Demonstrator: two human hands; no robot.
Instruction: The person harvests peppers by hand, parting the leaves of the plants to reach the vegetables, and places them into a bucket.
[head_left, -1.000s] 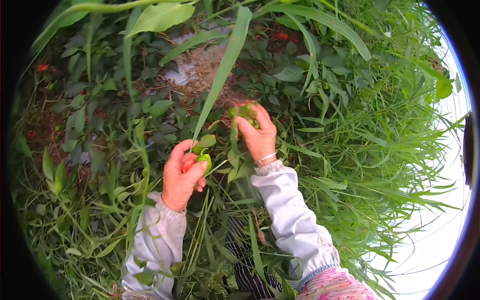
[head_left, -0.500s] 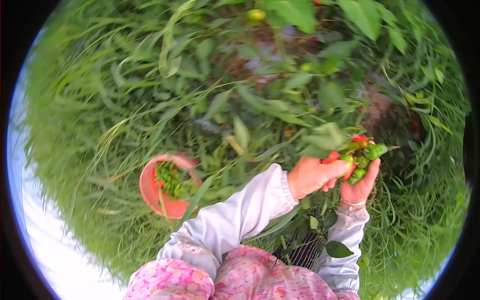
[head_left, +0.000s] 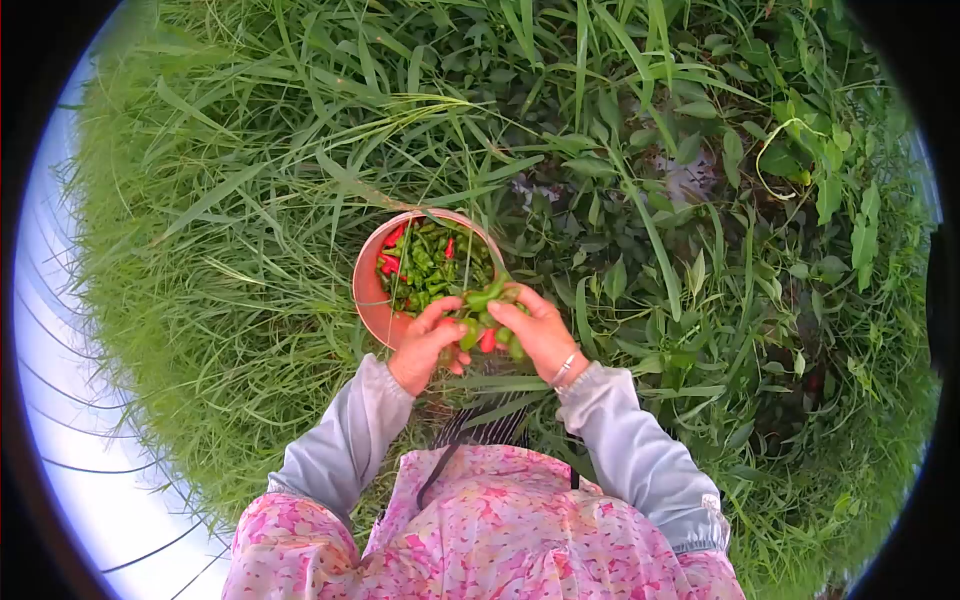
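Observation:
A cluster of green and red peppers [head_left: 487, 338] is held between my two hands, at the near right rim of a reddish bucket [head_left: 372, 305]. My left hand [head_left: 428, 345] curls its fingers around the left side of the cluster. From the right, my right hand [head_left: 540, 332] grips the same peppers, thumb on top, with a bracelet at its wrist. Inside the bucket lies a heap of mostly green peppers [head_left: 425, 262] with several red ones. The fingers partly hide the held peppers.
Tall grass [head_left: 230, 260] surrounds the bucket, and some long blades cross over its opening. Leafy plants [head_left: 640, 260] grow on the right, with pale patches of ground showing between them. A dark striped mesh-like thing [head_left: 485, 422] lies below my hands.
Both hands have moved left with the peppers, from among the plants to the bucket's edge. The view has shifted, and the bucket now appears nearer the middle.

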